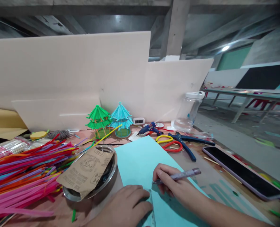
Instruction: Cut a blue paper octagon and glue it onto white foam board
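Observation:
A sheet of light blue paper (142,157) lies on the table in front of me. My right hand (175,183) is closed around a pen (185,174), whose tip points at the paper near the end of a clear ruler (151,205). Laid over the ruler from the left, my left hand (130,205) presses it against the sheet with thumb and fingers spread. Part of the ruler is hidden under that hand. Just left of the paper stands a metal bowl (113,167) with a piece of printed brown cardboard (88,170) resting across it.
Bundled pipe cleaners (24,179) cover the left side. Behind the paper stand green (98,121) and blue (121,118) tree-like models, a glue gun (149,128), scissors (170,145), pliers (187,142) and a clear bottle (188,110). A phone (241,170) lies at right.

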`<state>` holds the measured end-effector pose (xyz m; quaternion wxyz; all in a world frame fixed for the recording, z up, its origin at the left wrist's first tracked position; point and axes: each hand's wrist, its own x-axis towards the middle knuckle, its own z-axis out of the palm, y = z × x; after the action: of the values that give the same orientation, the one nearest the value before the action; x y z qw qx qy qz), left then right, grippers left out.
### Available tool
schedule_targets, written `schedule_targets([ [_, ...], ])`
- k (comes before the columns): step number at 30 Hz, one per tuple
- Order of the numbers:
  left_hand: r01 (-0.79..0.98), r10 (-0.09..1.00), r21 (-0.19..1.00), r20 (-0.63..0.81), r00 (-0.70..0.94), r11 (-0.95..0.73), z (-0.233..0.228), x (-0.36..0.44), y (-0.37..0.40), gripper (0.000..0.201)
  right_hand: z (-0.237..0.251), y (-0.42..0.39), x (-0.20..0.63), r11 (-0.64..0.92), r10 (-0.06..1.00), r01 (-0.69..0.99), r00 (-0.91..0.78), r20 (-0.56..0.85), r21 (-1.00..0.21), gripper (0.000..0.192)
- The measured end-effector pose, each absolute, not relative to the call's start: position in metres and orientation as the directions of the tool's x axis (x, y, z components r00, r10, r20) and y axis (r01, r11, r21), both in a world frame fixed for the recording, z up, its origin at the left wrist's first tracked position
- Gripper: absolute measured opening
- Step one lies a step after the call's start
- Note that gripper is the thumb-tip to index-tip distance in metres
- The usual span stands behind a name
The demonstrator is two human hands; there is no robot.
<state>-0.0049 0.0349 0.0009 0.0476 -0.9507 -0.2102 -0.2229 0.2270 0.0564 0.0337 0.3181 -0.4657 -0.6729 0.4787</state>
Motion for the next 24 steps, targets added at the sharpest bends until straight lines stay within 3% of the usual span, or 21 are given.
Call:
schedule_targets([
  [3,0.417,0.395,0.054,0.449,0.802,-0.907,0.002,-0.004,0.032,0.038,0.032,0.056,0.227,0.140,0.927,0.328,-0.374,0.007,-0.934,0.036],
  [10,0.440,0.458,0.139,0.384,0.802,-0.887,0.003,-0.006,0.029,0.035,0.023,0.063,0.226,0.174,0.935,0.344,-0.351,0.045,-0.923,0.034],
  [24,0.444,0.478,0.181,0.408,0.778,-0.878,0.007,-0.007,0.025,0.032,0.023,0.061,0.228,0.200,0.926,0.357,-0.374,0.057,-0.913,0.034],
])
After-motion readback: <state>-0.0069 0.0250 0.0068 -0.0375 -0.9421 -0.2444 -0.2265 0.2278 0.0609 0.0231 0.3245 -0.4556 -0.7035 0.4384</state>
